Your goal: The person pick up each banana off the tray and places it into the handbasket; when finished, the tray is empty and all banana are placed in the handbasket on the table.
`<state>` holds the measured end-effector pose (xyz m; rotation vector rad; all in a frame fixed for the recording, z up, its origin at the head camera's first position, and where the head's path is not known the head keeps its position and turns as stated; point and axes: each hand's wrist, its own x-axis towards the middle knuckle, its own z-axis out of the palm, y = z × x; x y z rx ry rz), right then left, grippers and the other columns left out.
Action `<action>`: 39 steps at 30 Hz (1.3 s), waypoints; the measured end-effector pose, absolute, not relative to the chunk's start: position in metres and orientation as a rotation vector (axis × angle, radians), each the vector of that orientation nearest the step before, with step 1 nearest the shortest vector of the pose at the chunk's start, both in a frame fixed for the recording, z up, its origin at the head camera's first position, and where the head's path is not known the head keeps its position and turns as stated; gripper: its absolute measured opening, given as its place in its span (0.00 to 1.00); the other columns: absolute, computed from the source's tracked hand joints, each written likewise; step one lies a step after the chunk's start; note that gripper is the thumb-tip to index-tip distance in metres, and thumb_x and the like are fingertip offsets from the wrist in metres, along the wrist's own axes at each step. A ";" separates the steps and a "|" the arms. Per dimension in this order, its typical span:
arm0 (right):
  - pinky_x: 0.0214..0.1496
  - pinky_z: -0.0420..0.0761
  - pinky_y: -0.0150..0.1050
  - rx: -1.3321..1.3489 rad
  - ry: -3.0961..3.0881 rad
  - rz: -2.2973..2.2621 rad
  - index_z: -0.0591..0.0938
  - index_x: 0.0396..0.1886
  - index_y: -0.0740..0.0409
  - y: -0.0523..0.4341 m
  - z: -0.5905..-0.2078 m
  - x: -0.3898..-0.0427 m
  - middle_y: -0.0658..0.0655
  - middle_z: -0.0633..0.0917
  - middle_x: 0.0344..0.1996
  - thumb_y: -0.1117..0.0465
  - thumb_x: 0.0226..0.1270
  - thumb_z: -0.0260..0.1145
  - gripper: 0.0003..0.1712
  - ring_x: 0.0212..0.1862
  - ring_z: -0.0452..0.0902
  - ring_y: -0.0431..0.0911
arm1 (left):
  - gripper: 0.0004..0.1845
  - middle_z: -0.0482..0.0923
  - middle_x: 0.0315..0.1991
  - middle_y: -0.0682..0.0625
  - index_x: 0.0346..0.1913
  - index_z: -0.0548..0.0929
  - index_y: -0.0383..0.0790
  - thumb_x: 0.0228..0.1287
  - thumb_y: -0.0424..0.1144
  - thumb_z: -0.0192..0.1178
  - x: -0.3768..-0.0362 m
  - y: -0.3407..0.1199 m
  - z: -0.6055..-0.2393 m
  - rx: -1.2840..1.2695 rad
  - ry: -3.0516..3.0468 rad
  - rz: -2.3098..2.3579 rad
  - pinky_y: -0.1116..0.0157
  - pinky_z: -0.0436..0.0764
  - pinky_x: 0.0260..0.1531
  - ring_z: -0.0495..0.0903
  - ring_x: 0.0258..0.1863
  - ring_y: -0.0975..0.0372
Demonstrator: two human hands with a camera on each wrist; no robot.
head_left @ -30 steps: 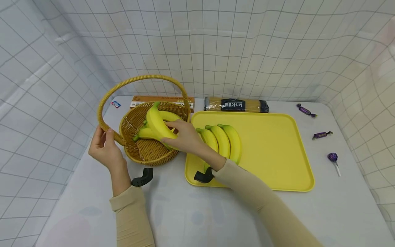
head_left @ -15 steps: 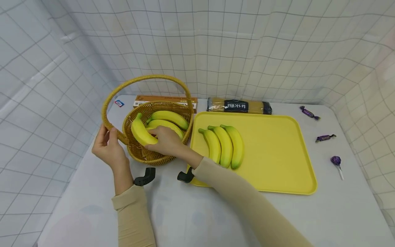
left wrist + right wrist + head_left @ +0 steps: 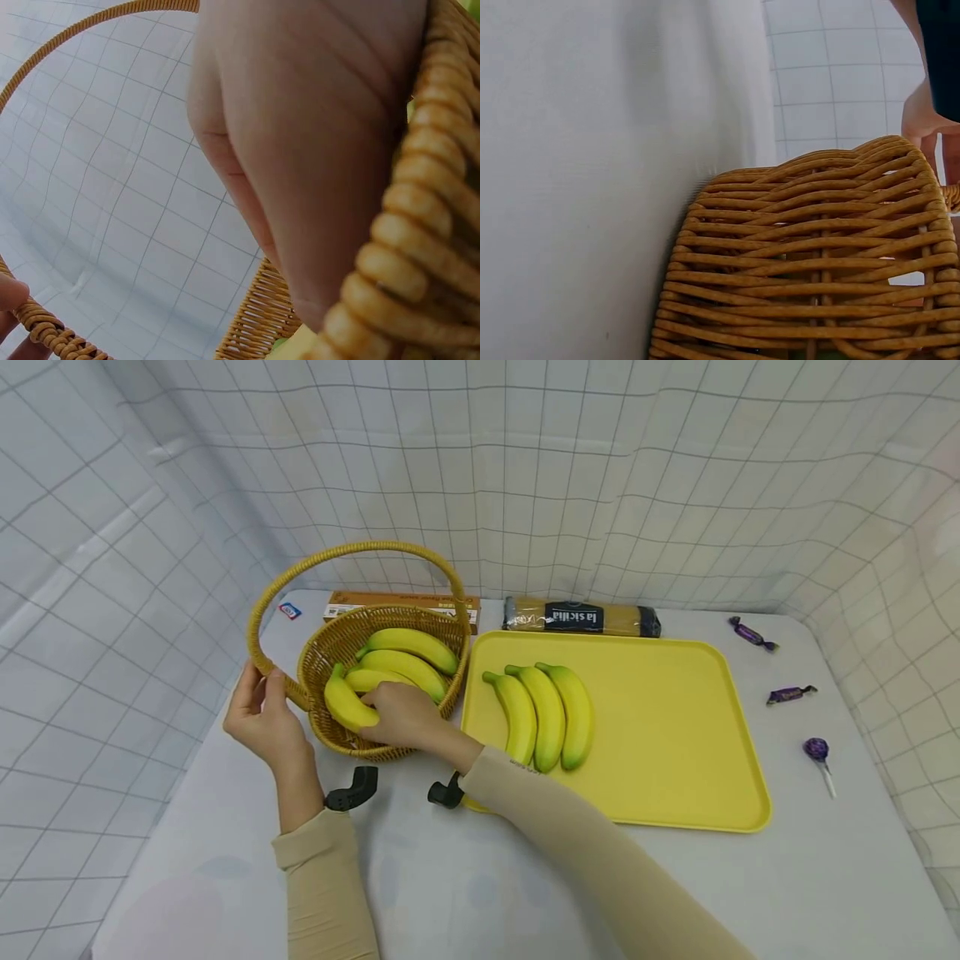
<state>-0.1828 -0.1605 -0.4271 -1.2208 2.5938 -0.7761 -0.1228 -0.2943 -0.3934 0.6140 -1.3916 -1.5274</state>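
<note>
A brown wicker basket [image 3: 337,639] with a tall looped handle [image 3: 358,548] stands at the left in the head view. My left hand [image 3: 262,718] pinches the foot of that handle between thumb and fingers. Down inside the basket, my right hand [image 3: 405,714] grips a yellow banana [image 3: 347,703] at its near side. Several more bananas [image 3: 412,647] lie in the basket behind it, partly covered by the hand. In the left wrist view the right hand [image 3: 307,150] reaches over the basket rim [image 3: 405,247]. The right wrist view mostly shows the woven wall [image 3: 802,270].
A yellow tray [image 3: 667,735] right of the basket bears three bananas [image 3: 550,717] side by side. Behind stand an orange-brown box [image 3: 405,600] and a pasta pack [image 3: 581,617]. Two purple-wrapped candies [image 3: 753,635] and a lollipop [image 3: 817,752] lie at the right.
My right hand has carried the banana left and lowered it into the basket, toward its near side. The left hand keeps its hold on the handle. The view has shifted slightly.
</note>
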 end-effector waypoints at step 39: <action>0.49 0.77 0.27 -1.105 2.554 -1.145 0.79 0.62 0.56 -0.139 -0.412 -0.183 0.53 0.83 0.54 0.48 0.63 0.70 0.30 0.52 0.80 0.44 | 0.15 0.85 0.43 0.49 0.49 0.88 0.44 0.63 0.28 0.60 -0.124 -0.294 -0.394 0.616 -1.379 -1.530 0.68 0.77 0.46 0.79 0.42 0.62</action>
